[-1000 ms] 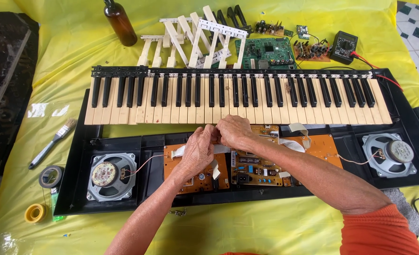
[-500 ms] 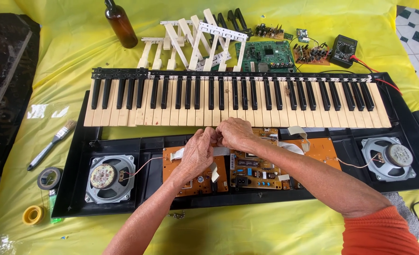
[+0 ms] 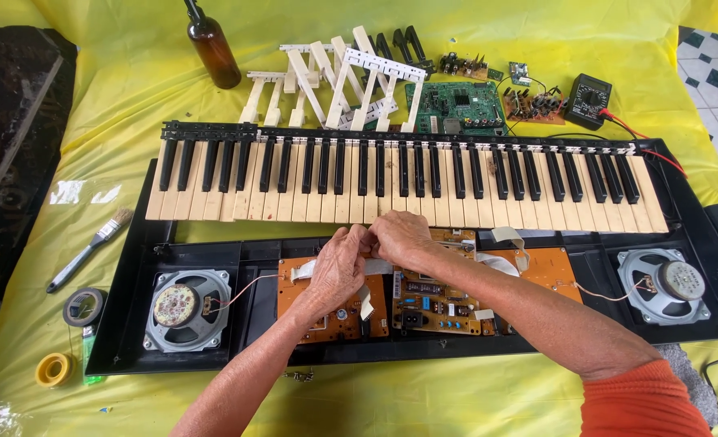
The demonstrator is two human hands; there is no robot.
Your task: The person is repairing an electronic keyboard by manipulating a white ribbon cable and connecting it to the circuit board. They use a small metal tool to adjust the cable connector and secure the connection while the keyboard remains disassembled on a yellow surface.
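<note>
Ribbon cable (image 3: 375, 267): one, pinched by both hands, left hand (image 3: 336, 271) and right hand (image 3: 401, 237), just below keyboard (image 3: 407, 182); two speakers, left speaker (image 3: 187, 309), right speaker (image 3: 666, 285); two orange boards (image 3: 456, 303).

Cream-and-black keyboard (image 3: 399, 182); behind it brown bottle (image 3: 215, 48), green circuit board (image 3: 458, 108); beneath, yellow sheet (image 3: 92, 105); before it, orange boards (image 3: 338, 320).

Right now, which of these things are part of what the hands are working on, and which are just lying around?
In hand:
left hand and right hand, meeting at the white ribbon cable
orange circuit boards
opened keyboard case
key bed

Lying about:
brown bottle
loose white keys
green circuit board
multimeter
paintbrush
tape rolls
</note>
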